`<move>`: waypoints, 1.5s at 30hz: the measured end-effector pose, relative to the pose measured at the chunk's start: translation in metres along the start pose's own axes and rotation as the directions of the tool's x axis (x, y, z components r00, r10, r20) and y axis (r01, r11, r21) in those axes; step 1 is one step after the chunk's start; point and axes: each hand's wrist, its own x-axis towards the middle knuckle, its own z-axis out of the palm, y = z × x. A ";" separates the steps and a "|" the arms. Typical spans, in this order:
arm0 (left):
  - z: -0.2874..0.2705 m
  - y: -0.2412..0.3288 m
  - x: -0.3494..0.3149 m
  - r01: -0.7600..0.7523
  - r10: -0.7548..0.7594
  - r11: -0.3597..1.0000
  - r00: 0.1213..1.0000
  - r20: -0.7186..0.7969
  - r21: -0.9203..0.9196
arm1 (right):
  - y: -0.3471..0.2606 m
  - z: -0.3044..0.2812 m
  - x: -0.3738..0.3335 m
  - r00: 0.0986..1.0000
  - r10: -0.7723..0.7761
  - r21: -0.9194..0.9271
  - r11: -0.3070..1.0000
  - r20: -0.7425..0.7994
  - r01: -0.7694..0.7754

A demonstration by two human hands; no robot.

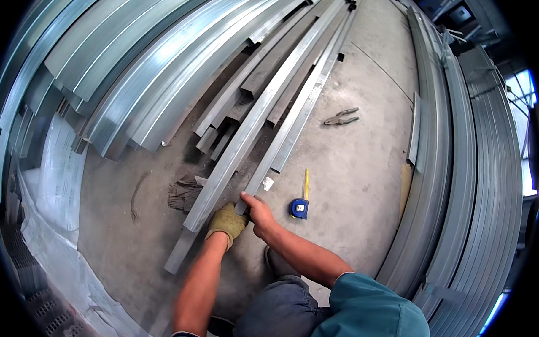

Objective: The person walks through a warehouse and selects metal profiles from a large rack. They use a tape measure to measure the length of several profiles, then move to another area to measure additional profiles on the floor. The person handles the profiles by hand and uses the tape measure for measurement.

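My left hand (227, 222) wears an olive work glove and is closed round the near end of a long, narrow square metal tube (259, 178). On the right side of that same end, my bare right hand (260, 213) grips it with the thumb laid along the metal. Just left of it runs a wider galvanized metal tube (238, 150). Beneath that one, a further metal piece (181, 252) sticks out toward me. A blue tape measure (299, 208) lies right of my hands with its yellow blade partly out. Farther off rest open-jawed pliers (341, 117).
Wide galvanized profiles (159, 65) are stacked at the left, with several shorter tubes (260, 74) beside them. White plastic sheeting (59, 176) lies at the left edge. Long metal profiles (489, 178) line the right side. A dark, crumpled scrap (183, 195) lies near the tubes.
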 end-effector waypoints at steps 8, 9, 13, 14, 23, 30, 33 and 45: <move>-0.021 0.033 -0.060 -0.128 0.129 0.991 0.991 -0.045 0.025 | -0.043 0.016 -0.003 0.971 -0.167 0.112 0.976 -0.173 0.188; -0.019 0.039 -0.067 -0.156 0.157 0.987 0.986 -0.047 0.025 | -0.044 0.009 -0.003 0.960 -0.201 0.075 0.973 -0.194 0.219; -0.018 0.009 -0.101 -0.162 0.161 0.987 0.985 -0.067 0.001 | -0.017 0.031 -0.037 0.941 -0.233 0.005 0.970 -0.247 0.241; -0.014 -0.017 -0.125 -0.126 0.125 0.992 0.991 -0.057 -0.010 | 0.015 0.037 -0.055 0.953 -0.187 -0.008 0.982 -0.238 0.191; -0.042 -0.135 -0.249 0.151 -0.151 0.988 0.988 -0.001 -0.013 | 0.071 0.052 -0.121 0.953 0.048 0.041 0.997 0.298 -0.063; -0.036 -0.138 -0.213 0.185 -0.189 0.982 0.976 0.109 0.046 | -0.045 0.006 0.030 0.997 -0.071 0.393 0.918 0.029 0.054; -0.052 -0.079 -0.193 0.162 -0.149 0.985 0.972 0.180 -0.057 | -0.047 0.009 0.025 0.999 -0.001 0.443 0.896 -0.036 0.017; -0.016 0.056 -0.041 -0.129 0.078 0.961 0.976 -0.206 -0.246 | -0.088 -0.050 0.068 0.998 0.030 0.099 0.994 0.060 -0.035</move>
